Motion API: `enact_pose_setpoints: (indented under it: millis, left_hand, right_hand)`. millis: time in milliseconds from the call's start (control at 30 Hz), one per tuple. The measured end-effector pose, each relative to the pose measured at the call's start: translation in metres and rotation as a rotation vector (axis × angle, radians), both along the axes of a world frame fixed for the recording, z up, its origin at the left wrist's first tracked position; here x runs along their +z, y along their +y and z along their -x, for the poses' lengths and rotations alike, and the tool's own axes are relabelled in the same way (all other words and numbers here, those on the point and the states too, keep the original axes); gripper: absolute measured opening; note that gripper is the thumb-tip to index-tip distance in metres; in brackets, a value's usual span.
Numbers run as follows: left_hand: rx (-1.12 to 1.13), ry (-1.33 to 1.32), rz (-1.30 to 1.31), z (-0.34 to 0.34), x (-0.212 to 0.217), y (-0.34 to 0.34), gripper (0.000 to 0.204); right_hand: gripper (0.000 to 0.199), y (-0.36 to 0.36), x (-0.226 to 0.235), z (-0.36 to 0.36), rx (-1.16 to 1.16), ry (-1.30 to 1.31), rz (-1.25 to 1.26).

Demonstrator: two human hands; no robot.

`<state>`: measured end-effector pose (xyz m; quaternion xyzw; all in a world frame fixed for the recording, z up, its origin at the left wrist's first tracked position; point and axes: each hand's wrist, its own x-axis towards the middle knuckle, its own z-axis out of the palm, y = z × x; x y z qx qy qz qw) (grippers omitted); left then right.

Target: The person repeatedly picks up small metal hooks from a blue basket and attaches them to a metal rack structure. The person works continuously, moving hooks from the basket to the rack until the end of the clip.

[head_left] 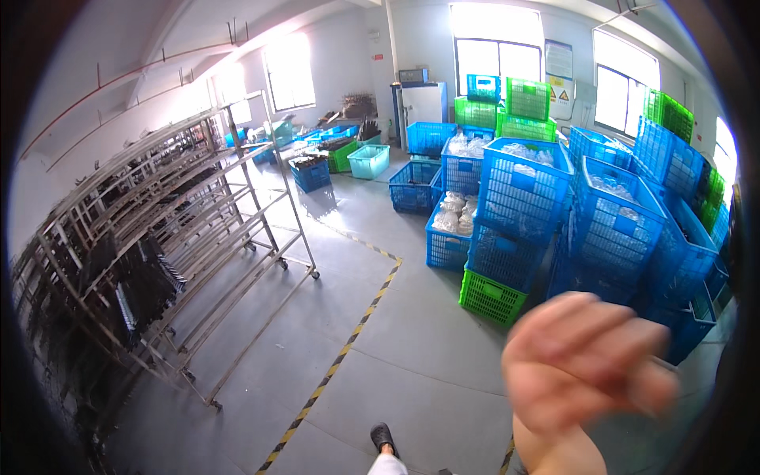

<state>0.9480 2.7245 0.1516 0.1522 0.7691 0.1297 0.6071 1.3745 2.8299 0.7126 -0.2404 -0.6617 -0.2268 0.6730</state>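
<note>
My right hand (586,364) is raised at the lower right, blurred by motion. Its fingers are curled into a loose fist, and I see nothing held in it. It touches nothing; behind it in the picture stand stacked blue plastic crates (518,190). One blue crate (613,210) close by holds clear plastic-looking pieces. My left hand is out of the picture. At the bottom edge my foot in a dark clog (382,437) is on the grey floor.
At left stands a wheeled metal rack (261,214) with dark pieces (146,285) hanging on it. Yellow-black tape (348,344) runs along the floor. A green crate (492,297) forms a stack's base. Farther back are a pale teal bin (369,161) and a white cabinet (423,115).
</note>
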Motion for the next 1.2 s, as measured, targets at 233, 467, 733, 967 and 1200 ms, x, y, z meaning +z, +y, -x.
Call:
enact_pose_setpoints:
  millis: [233,467,733,967,1200]
  left_hand:
    - [-0.466,-0.077,-0.339,-0.125,-0.02,0.422,0.017]
    - [-0.353,-0.114,-1.174,-0.282,0.142,0.795,0.005]
    - [-0.451,-0.116,-0.302,-0.343,0.064,0.958,0.009]
    - [-0.562,-0.127,-0.266,-0.425,0.044,1.245,0.014]
    - [-0.551,-0.421,-0.594,-0.525,0.057,1.566,0.02]
  right_hand:
    - [0.037,0.261,-0.427,-0.134,-0.299,-0.16,1.546]
    - [0.041,0.131,-0.665,-0.236,-0.584,0.498,2.904]
    - [0.035,0.623,-0.674,-0.344,-0.667,0.827,2.096]
    - [0.031,1.06,-0.423,-0.437,-0.132,0.801,1.444]
    - [0.042,1.145,-0.608,-0.452,-0.223,0.873,2.249]
